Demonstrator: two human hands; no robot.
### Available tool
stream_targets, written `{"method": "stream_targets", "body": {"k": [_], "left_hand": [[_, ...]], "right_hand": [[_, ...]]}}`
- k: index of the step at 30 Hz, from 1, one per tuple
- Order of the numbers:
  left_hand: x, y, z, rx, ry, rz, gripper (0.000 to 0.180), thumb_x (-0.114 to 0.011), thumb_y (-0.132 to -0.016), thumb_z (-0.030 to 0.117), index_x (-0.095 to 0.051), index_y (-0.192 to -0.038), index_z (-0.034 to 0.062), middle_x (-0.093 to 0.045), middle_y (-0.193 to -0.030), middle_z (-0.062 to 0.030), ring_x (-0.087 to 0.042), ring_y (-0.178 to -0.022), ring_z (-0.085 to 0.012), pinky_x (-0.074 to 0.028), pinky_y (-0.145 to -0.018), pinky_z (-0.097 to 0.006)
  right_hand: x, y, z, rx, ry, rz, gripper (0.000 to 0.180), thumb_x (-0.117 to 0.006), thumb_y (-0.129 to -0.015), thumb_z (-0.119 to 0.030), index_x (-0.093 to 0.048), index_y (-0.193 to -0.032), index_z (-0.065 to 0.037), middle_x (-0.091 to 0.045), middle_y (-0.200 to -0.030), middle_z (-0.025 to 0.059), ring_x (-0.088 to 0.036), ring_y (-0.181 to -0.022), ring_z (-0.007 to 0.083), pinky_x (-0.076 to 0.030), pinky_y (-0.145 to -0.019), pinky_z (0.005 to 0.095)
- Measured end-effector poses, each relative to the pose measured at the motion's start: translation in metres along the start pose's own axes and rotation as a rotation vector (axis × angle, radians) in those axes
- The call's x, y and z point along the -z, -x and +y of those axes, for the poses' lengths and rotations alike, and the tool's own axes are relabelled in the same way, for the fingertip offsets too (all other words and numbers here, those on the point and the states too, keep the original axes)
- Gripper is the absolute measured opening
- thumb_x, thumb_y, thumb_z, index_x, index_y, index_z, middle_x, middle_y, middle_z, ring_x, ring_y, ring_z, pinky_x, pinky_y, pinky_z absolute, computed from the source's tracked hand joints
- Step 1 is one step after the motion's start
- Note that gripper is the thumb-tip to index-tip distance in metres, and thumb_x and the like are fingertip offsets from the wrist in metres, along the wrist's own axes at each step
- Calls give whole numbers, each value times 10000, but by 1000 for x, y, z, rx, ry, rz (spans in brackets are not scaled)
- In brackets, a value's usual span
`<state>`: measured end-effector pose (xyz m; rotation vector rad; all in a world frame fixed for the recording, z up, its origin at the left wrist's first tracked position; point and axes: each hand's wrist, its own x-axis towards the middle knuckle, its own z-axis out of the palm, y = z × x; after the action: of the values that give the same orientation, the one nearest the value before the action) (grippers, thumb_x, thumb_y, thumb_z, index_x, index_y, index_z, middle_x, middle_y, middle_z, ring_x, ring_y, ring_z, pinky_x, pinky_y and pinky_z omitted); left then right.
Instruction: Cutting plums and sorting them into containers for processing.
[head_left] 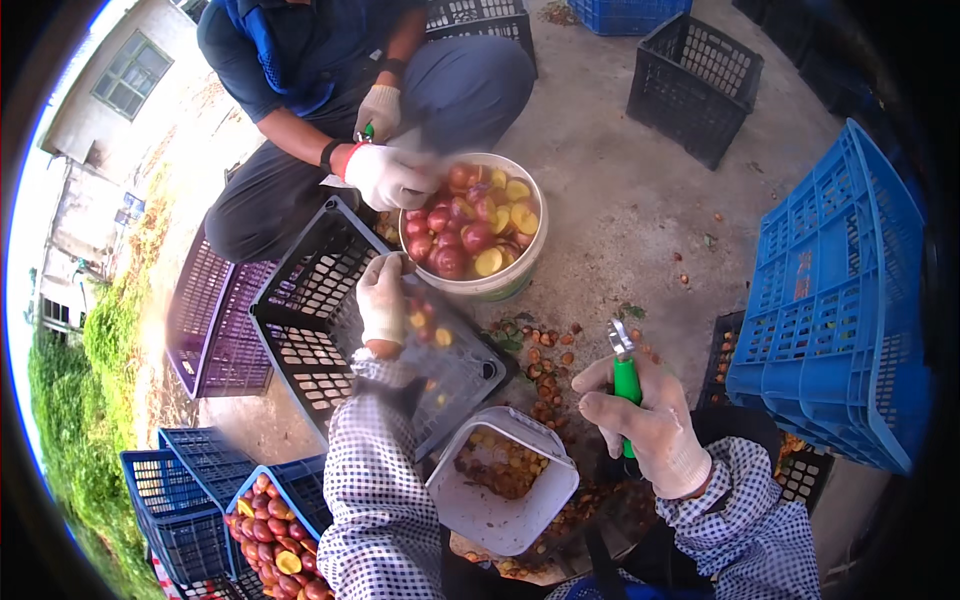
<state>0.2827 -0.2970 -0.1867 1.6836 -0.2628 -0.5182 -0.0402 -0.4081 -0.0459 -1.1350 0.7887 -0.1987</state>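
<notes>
My right hand [650,425], in a pale glove, is closed round the green handle of a pitting tool [626,380] with its metal head up. Over a tilted black crate [445,395] is my gloved left hand [382,303], fingers curled together near the bucket's rim; what they hold is hidden. Blurred plum pieces [443,337] show just beside it, against the crate. Beyond stands a white bucket [537,225] heaped with red plums [448,262], some cut to yellow flesh. Below, between my forearms, a white square tub [470,505] contains pits and scraps.
Opposite me a seated person's gloved hand [385,178] reaches to the bucket, the other holding a green-handled tool. A blue crate of plums [275,540] stands lower left. Stacked blue crates [830,300] rise at right; a black crate [690,90] is behind. Pits [545,375] litter the floor.
</notes>
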Motion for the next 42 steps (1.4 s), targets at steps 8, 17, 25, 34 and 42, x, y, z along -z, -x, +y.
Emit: {"method": "stream_targets", "body": {"k": [8,17,25,34,42], "left_hand": [[34,-20,-222,-234,-959,-244,191,-670,-859,139,-664,-1026,48,-675,-931,-89,-656,-822,-249,-523,-726,-362],[29,1,-209,474,-385,-299,341,-684,-841,100,-552,-1151,52,-632,-851,-82,-630,-630,-175,-517,-508,-305],[29,114,44,308,391,-398,328,-512,-1002,313,-586,-1174,44,-613,-926,-32,-491,-603,-58,-389,-508,-180],[-5,203,99,360,447,-483,563,-271,-1080,447,-562,-1274,7,-597,-943,-14,-459,-635,-70,-373,-567,-188],[-12,210,83,143,191,-407,709,-286,-1020,620,-660,-1092,22,-576,-793,-5,-407,-506,-54,-298,-461,-191]], "right_hand": [[-5,-5,3,-168,112,13,237,-706,-817,-66,-630,-1019,32,-605,-714,49,-520,-567,88,-404,-525,249],[-1,-7,21,-51,425,-184,355,-696,-881,-151,-574,-1162,27,-630,-863,107,-622,-786,171,-482,-699,306],[-14,3,19,420,511,-143,321,-671,-873,-129,-594,-1154,6,-661,-933,191,-654,-875,360,-509,-774,380],[-38,11,28,891,1018,11,300,-690,-894,-234,-611,-1117,-49,-670,-844,154,-680,-745,360,-543,-610,417],[-54,16,41,823,1282,7,272,-682,-896,-317,-572,-956,-76,-616,-722,102,-660,-608,295,-519,-505,394]]}}
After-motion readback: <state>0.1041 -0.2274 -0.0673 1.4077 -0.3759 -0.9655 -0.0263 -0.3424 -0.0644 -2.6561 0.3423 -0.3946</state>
